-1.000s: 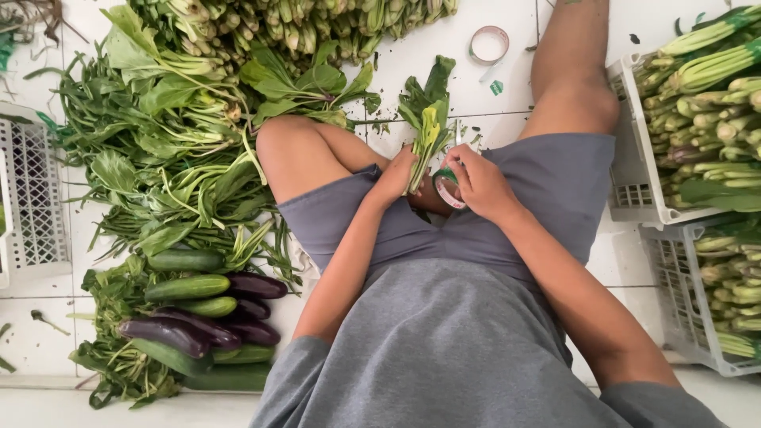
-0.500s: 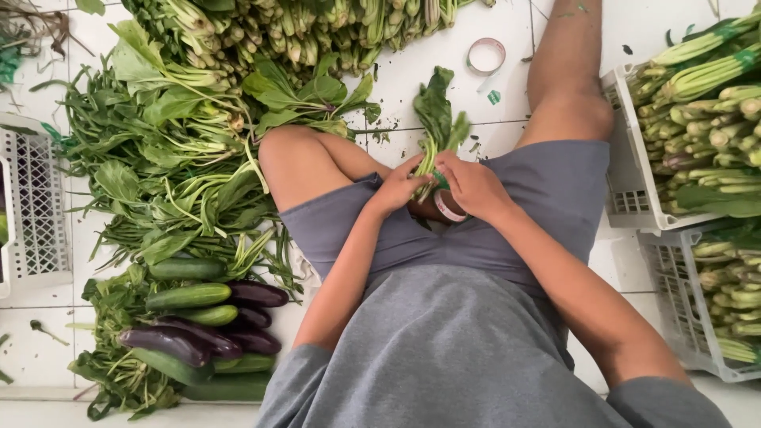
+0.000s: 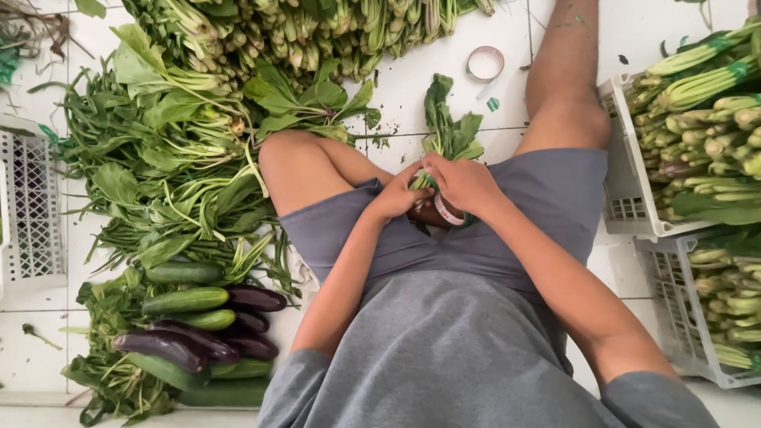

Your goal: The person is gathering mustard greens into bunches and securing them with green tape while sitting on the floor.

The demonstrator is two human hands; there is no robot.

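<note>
Head view looks straight down at someone sitting on a white tiled floor (image 3: 444, 59) with both hands meeting in the lap. The left hand (image 3: 394, 198) is closed around the stems of a small bunch of leafy greens (image 3: 448, 135), leaves pointing away from the body, stems down between the thighs. The right hand (image 3: 464, 184) is clamped on the same stems from the other side, and a roll of tape (image 3: 446, 212) with a white and red band sits right under that wrist, touching the bundle. My read is that this is the binding step: stems gathered and squeezed, tape at the bundle. I'd guess the next move needs the left hand to keep the stems tight while the right works the tape round them, otherwise the bunch loosens.

Counts, as far as I can tell:
- one bunch in hand
- a second tape roll (image 3: 485, 63) lying on the floor past the knees, so two rolls total
- about four cucumbers (image 3: 184, 299) and roughly four purple eggplants (image 3: 162, 347) stacked together on the left; some overlap, so don't quote me
- two white crates (image 3: 630, 208) of bundled greens on the right, plus a white crate (image 3: 32, 206) at the left edge
- loose greens (image 3: 158, 158) piled everywhere on the left and top, way too many to count
</note>
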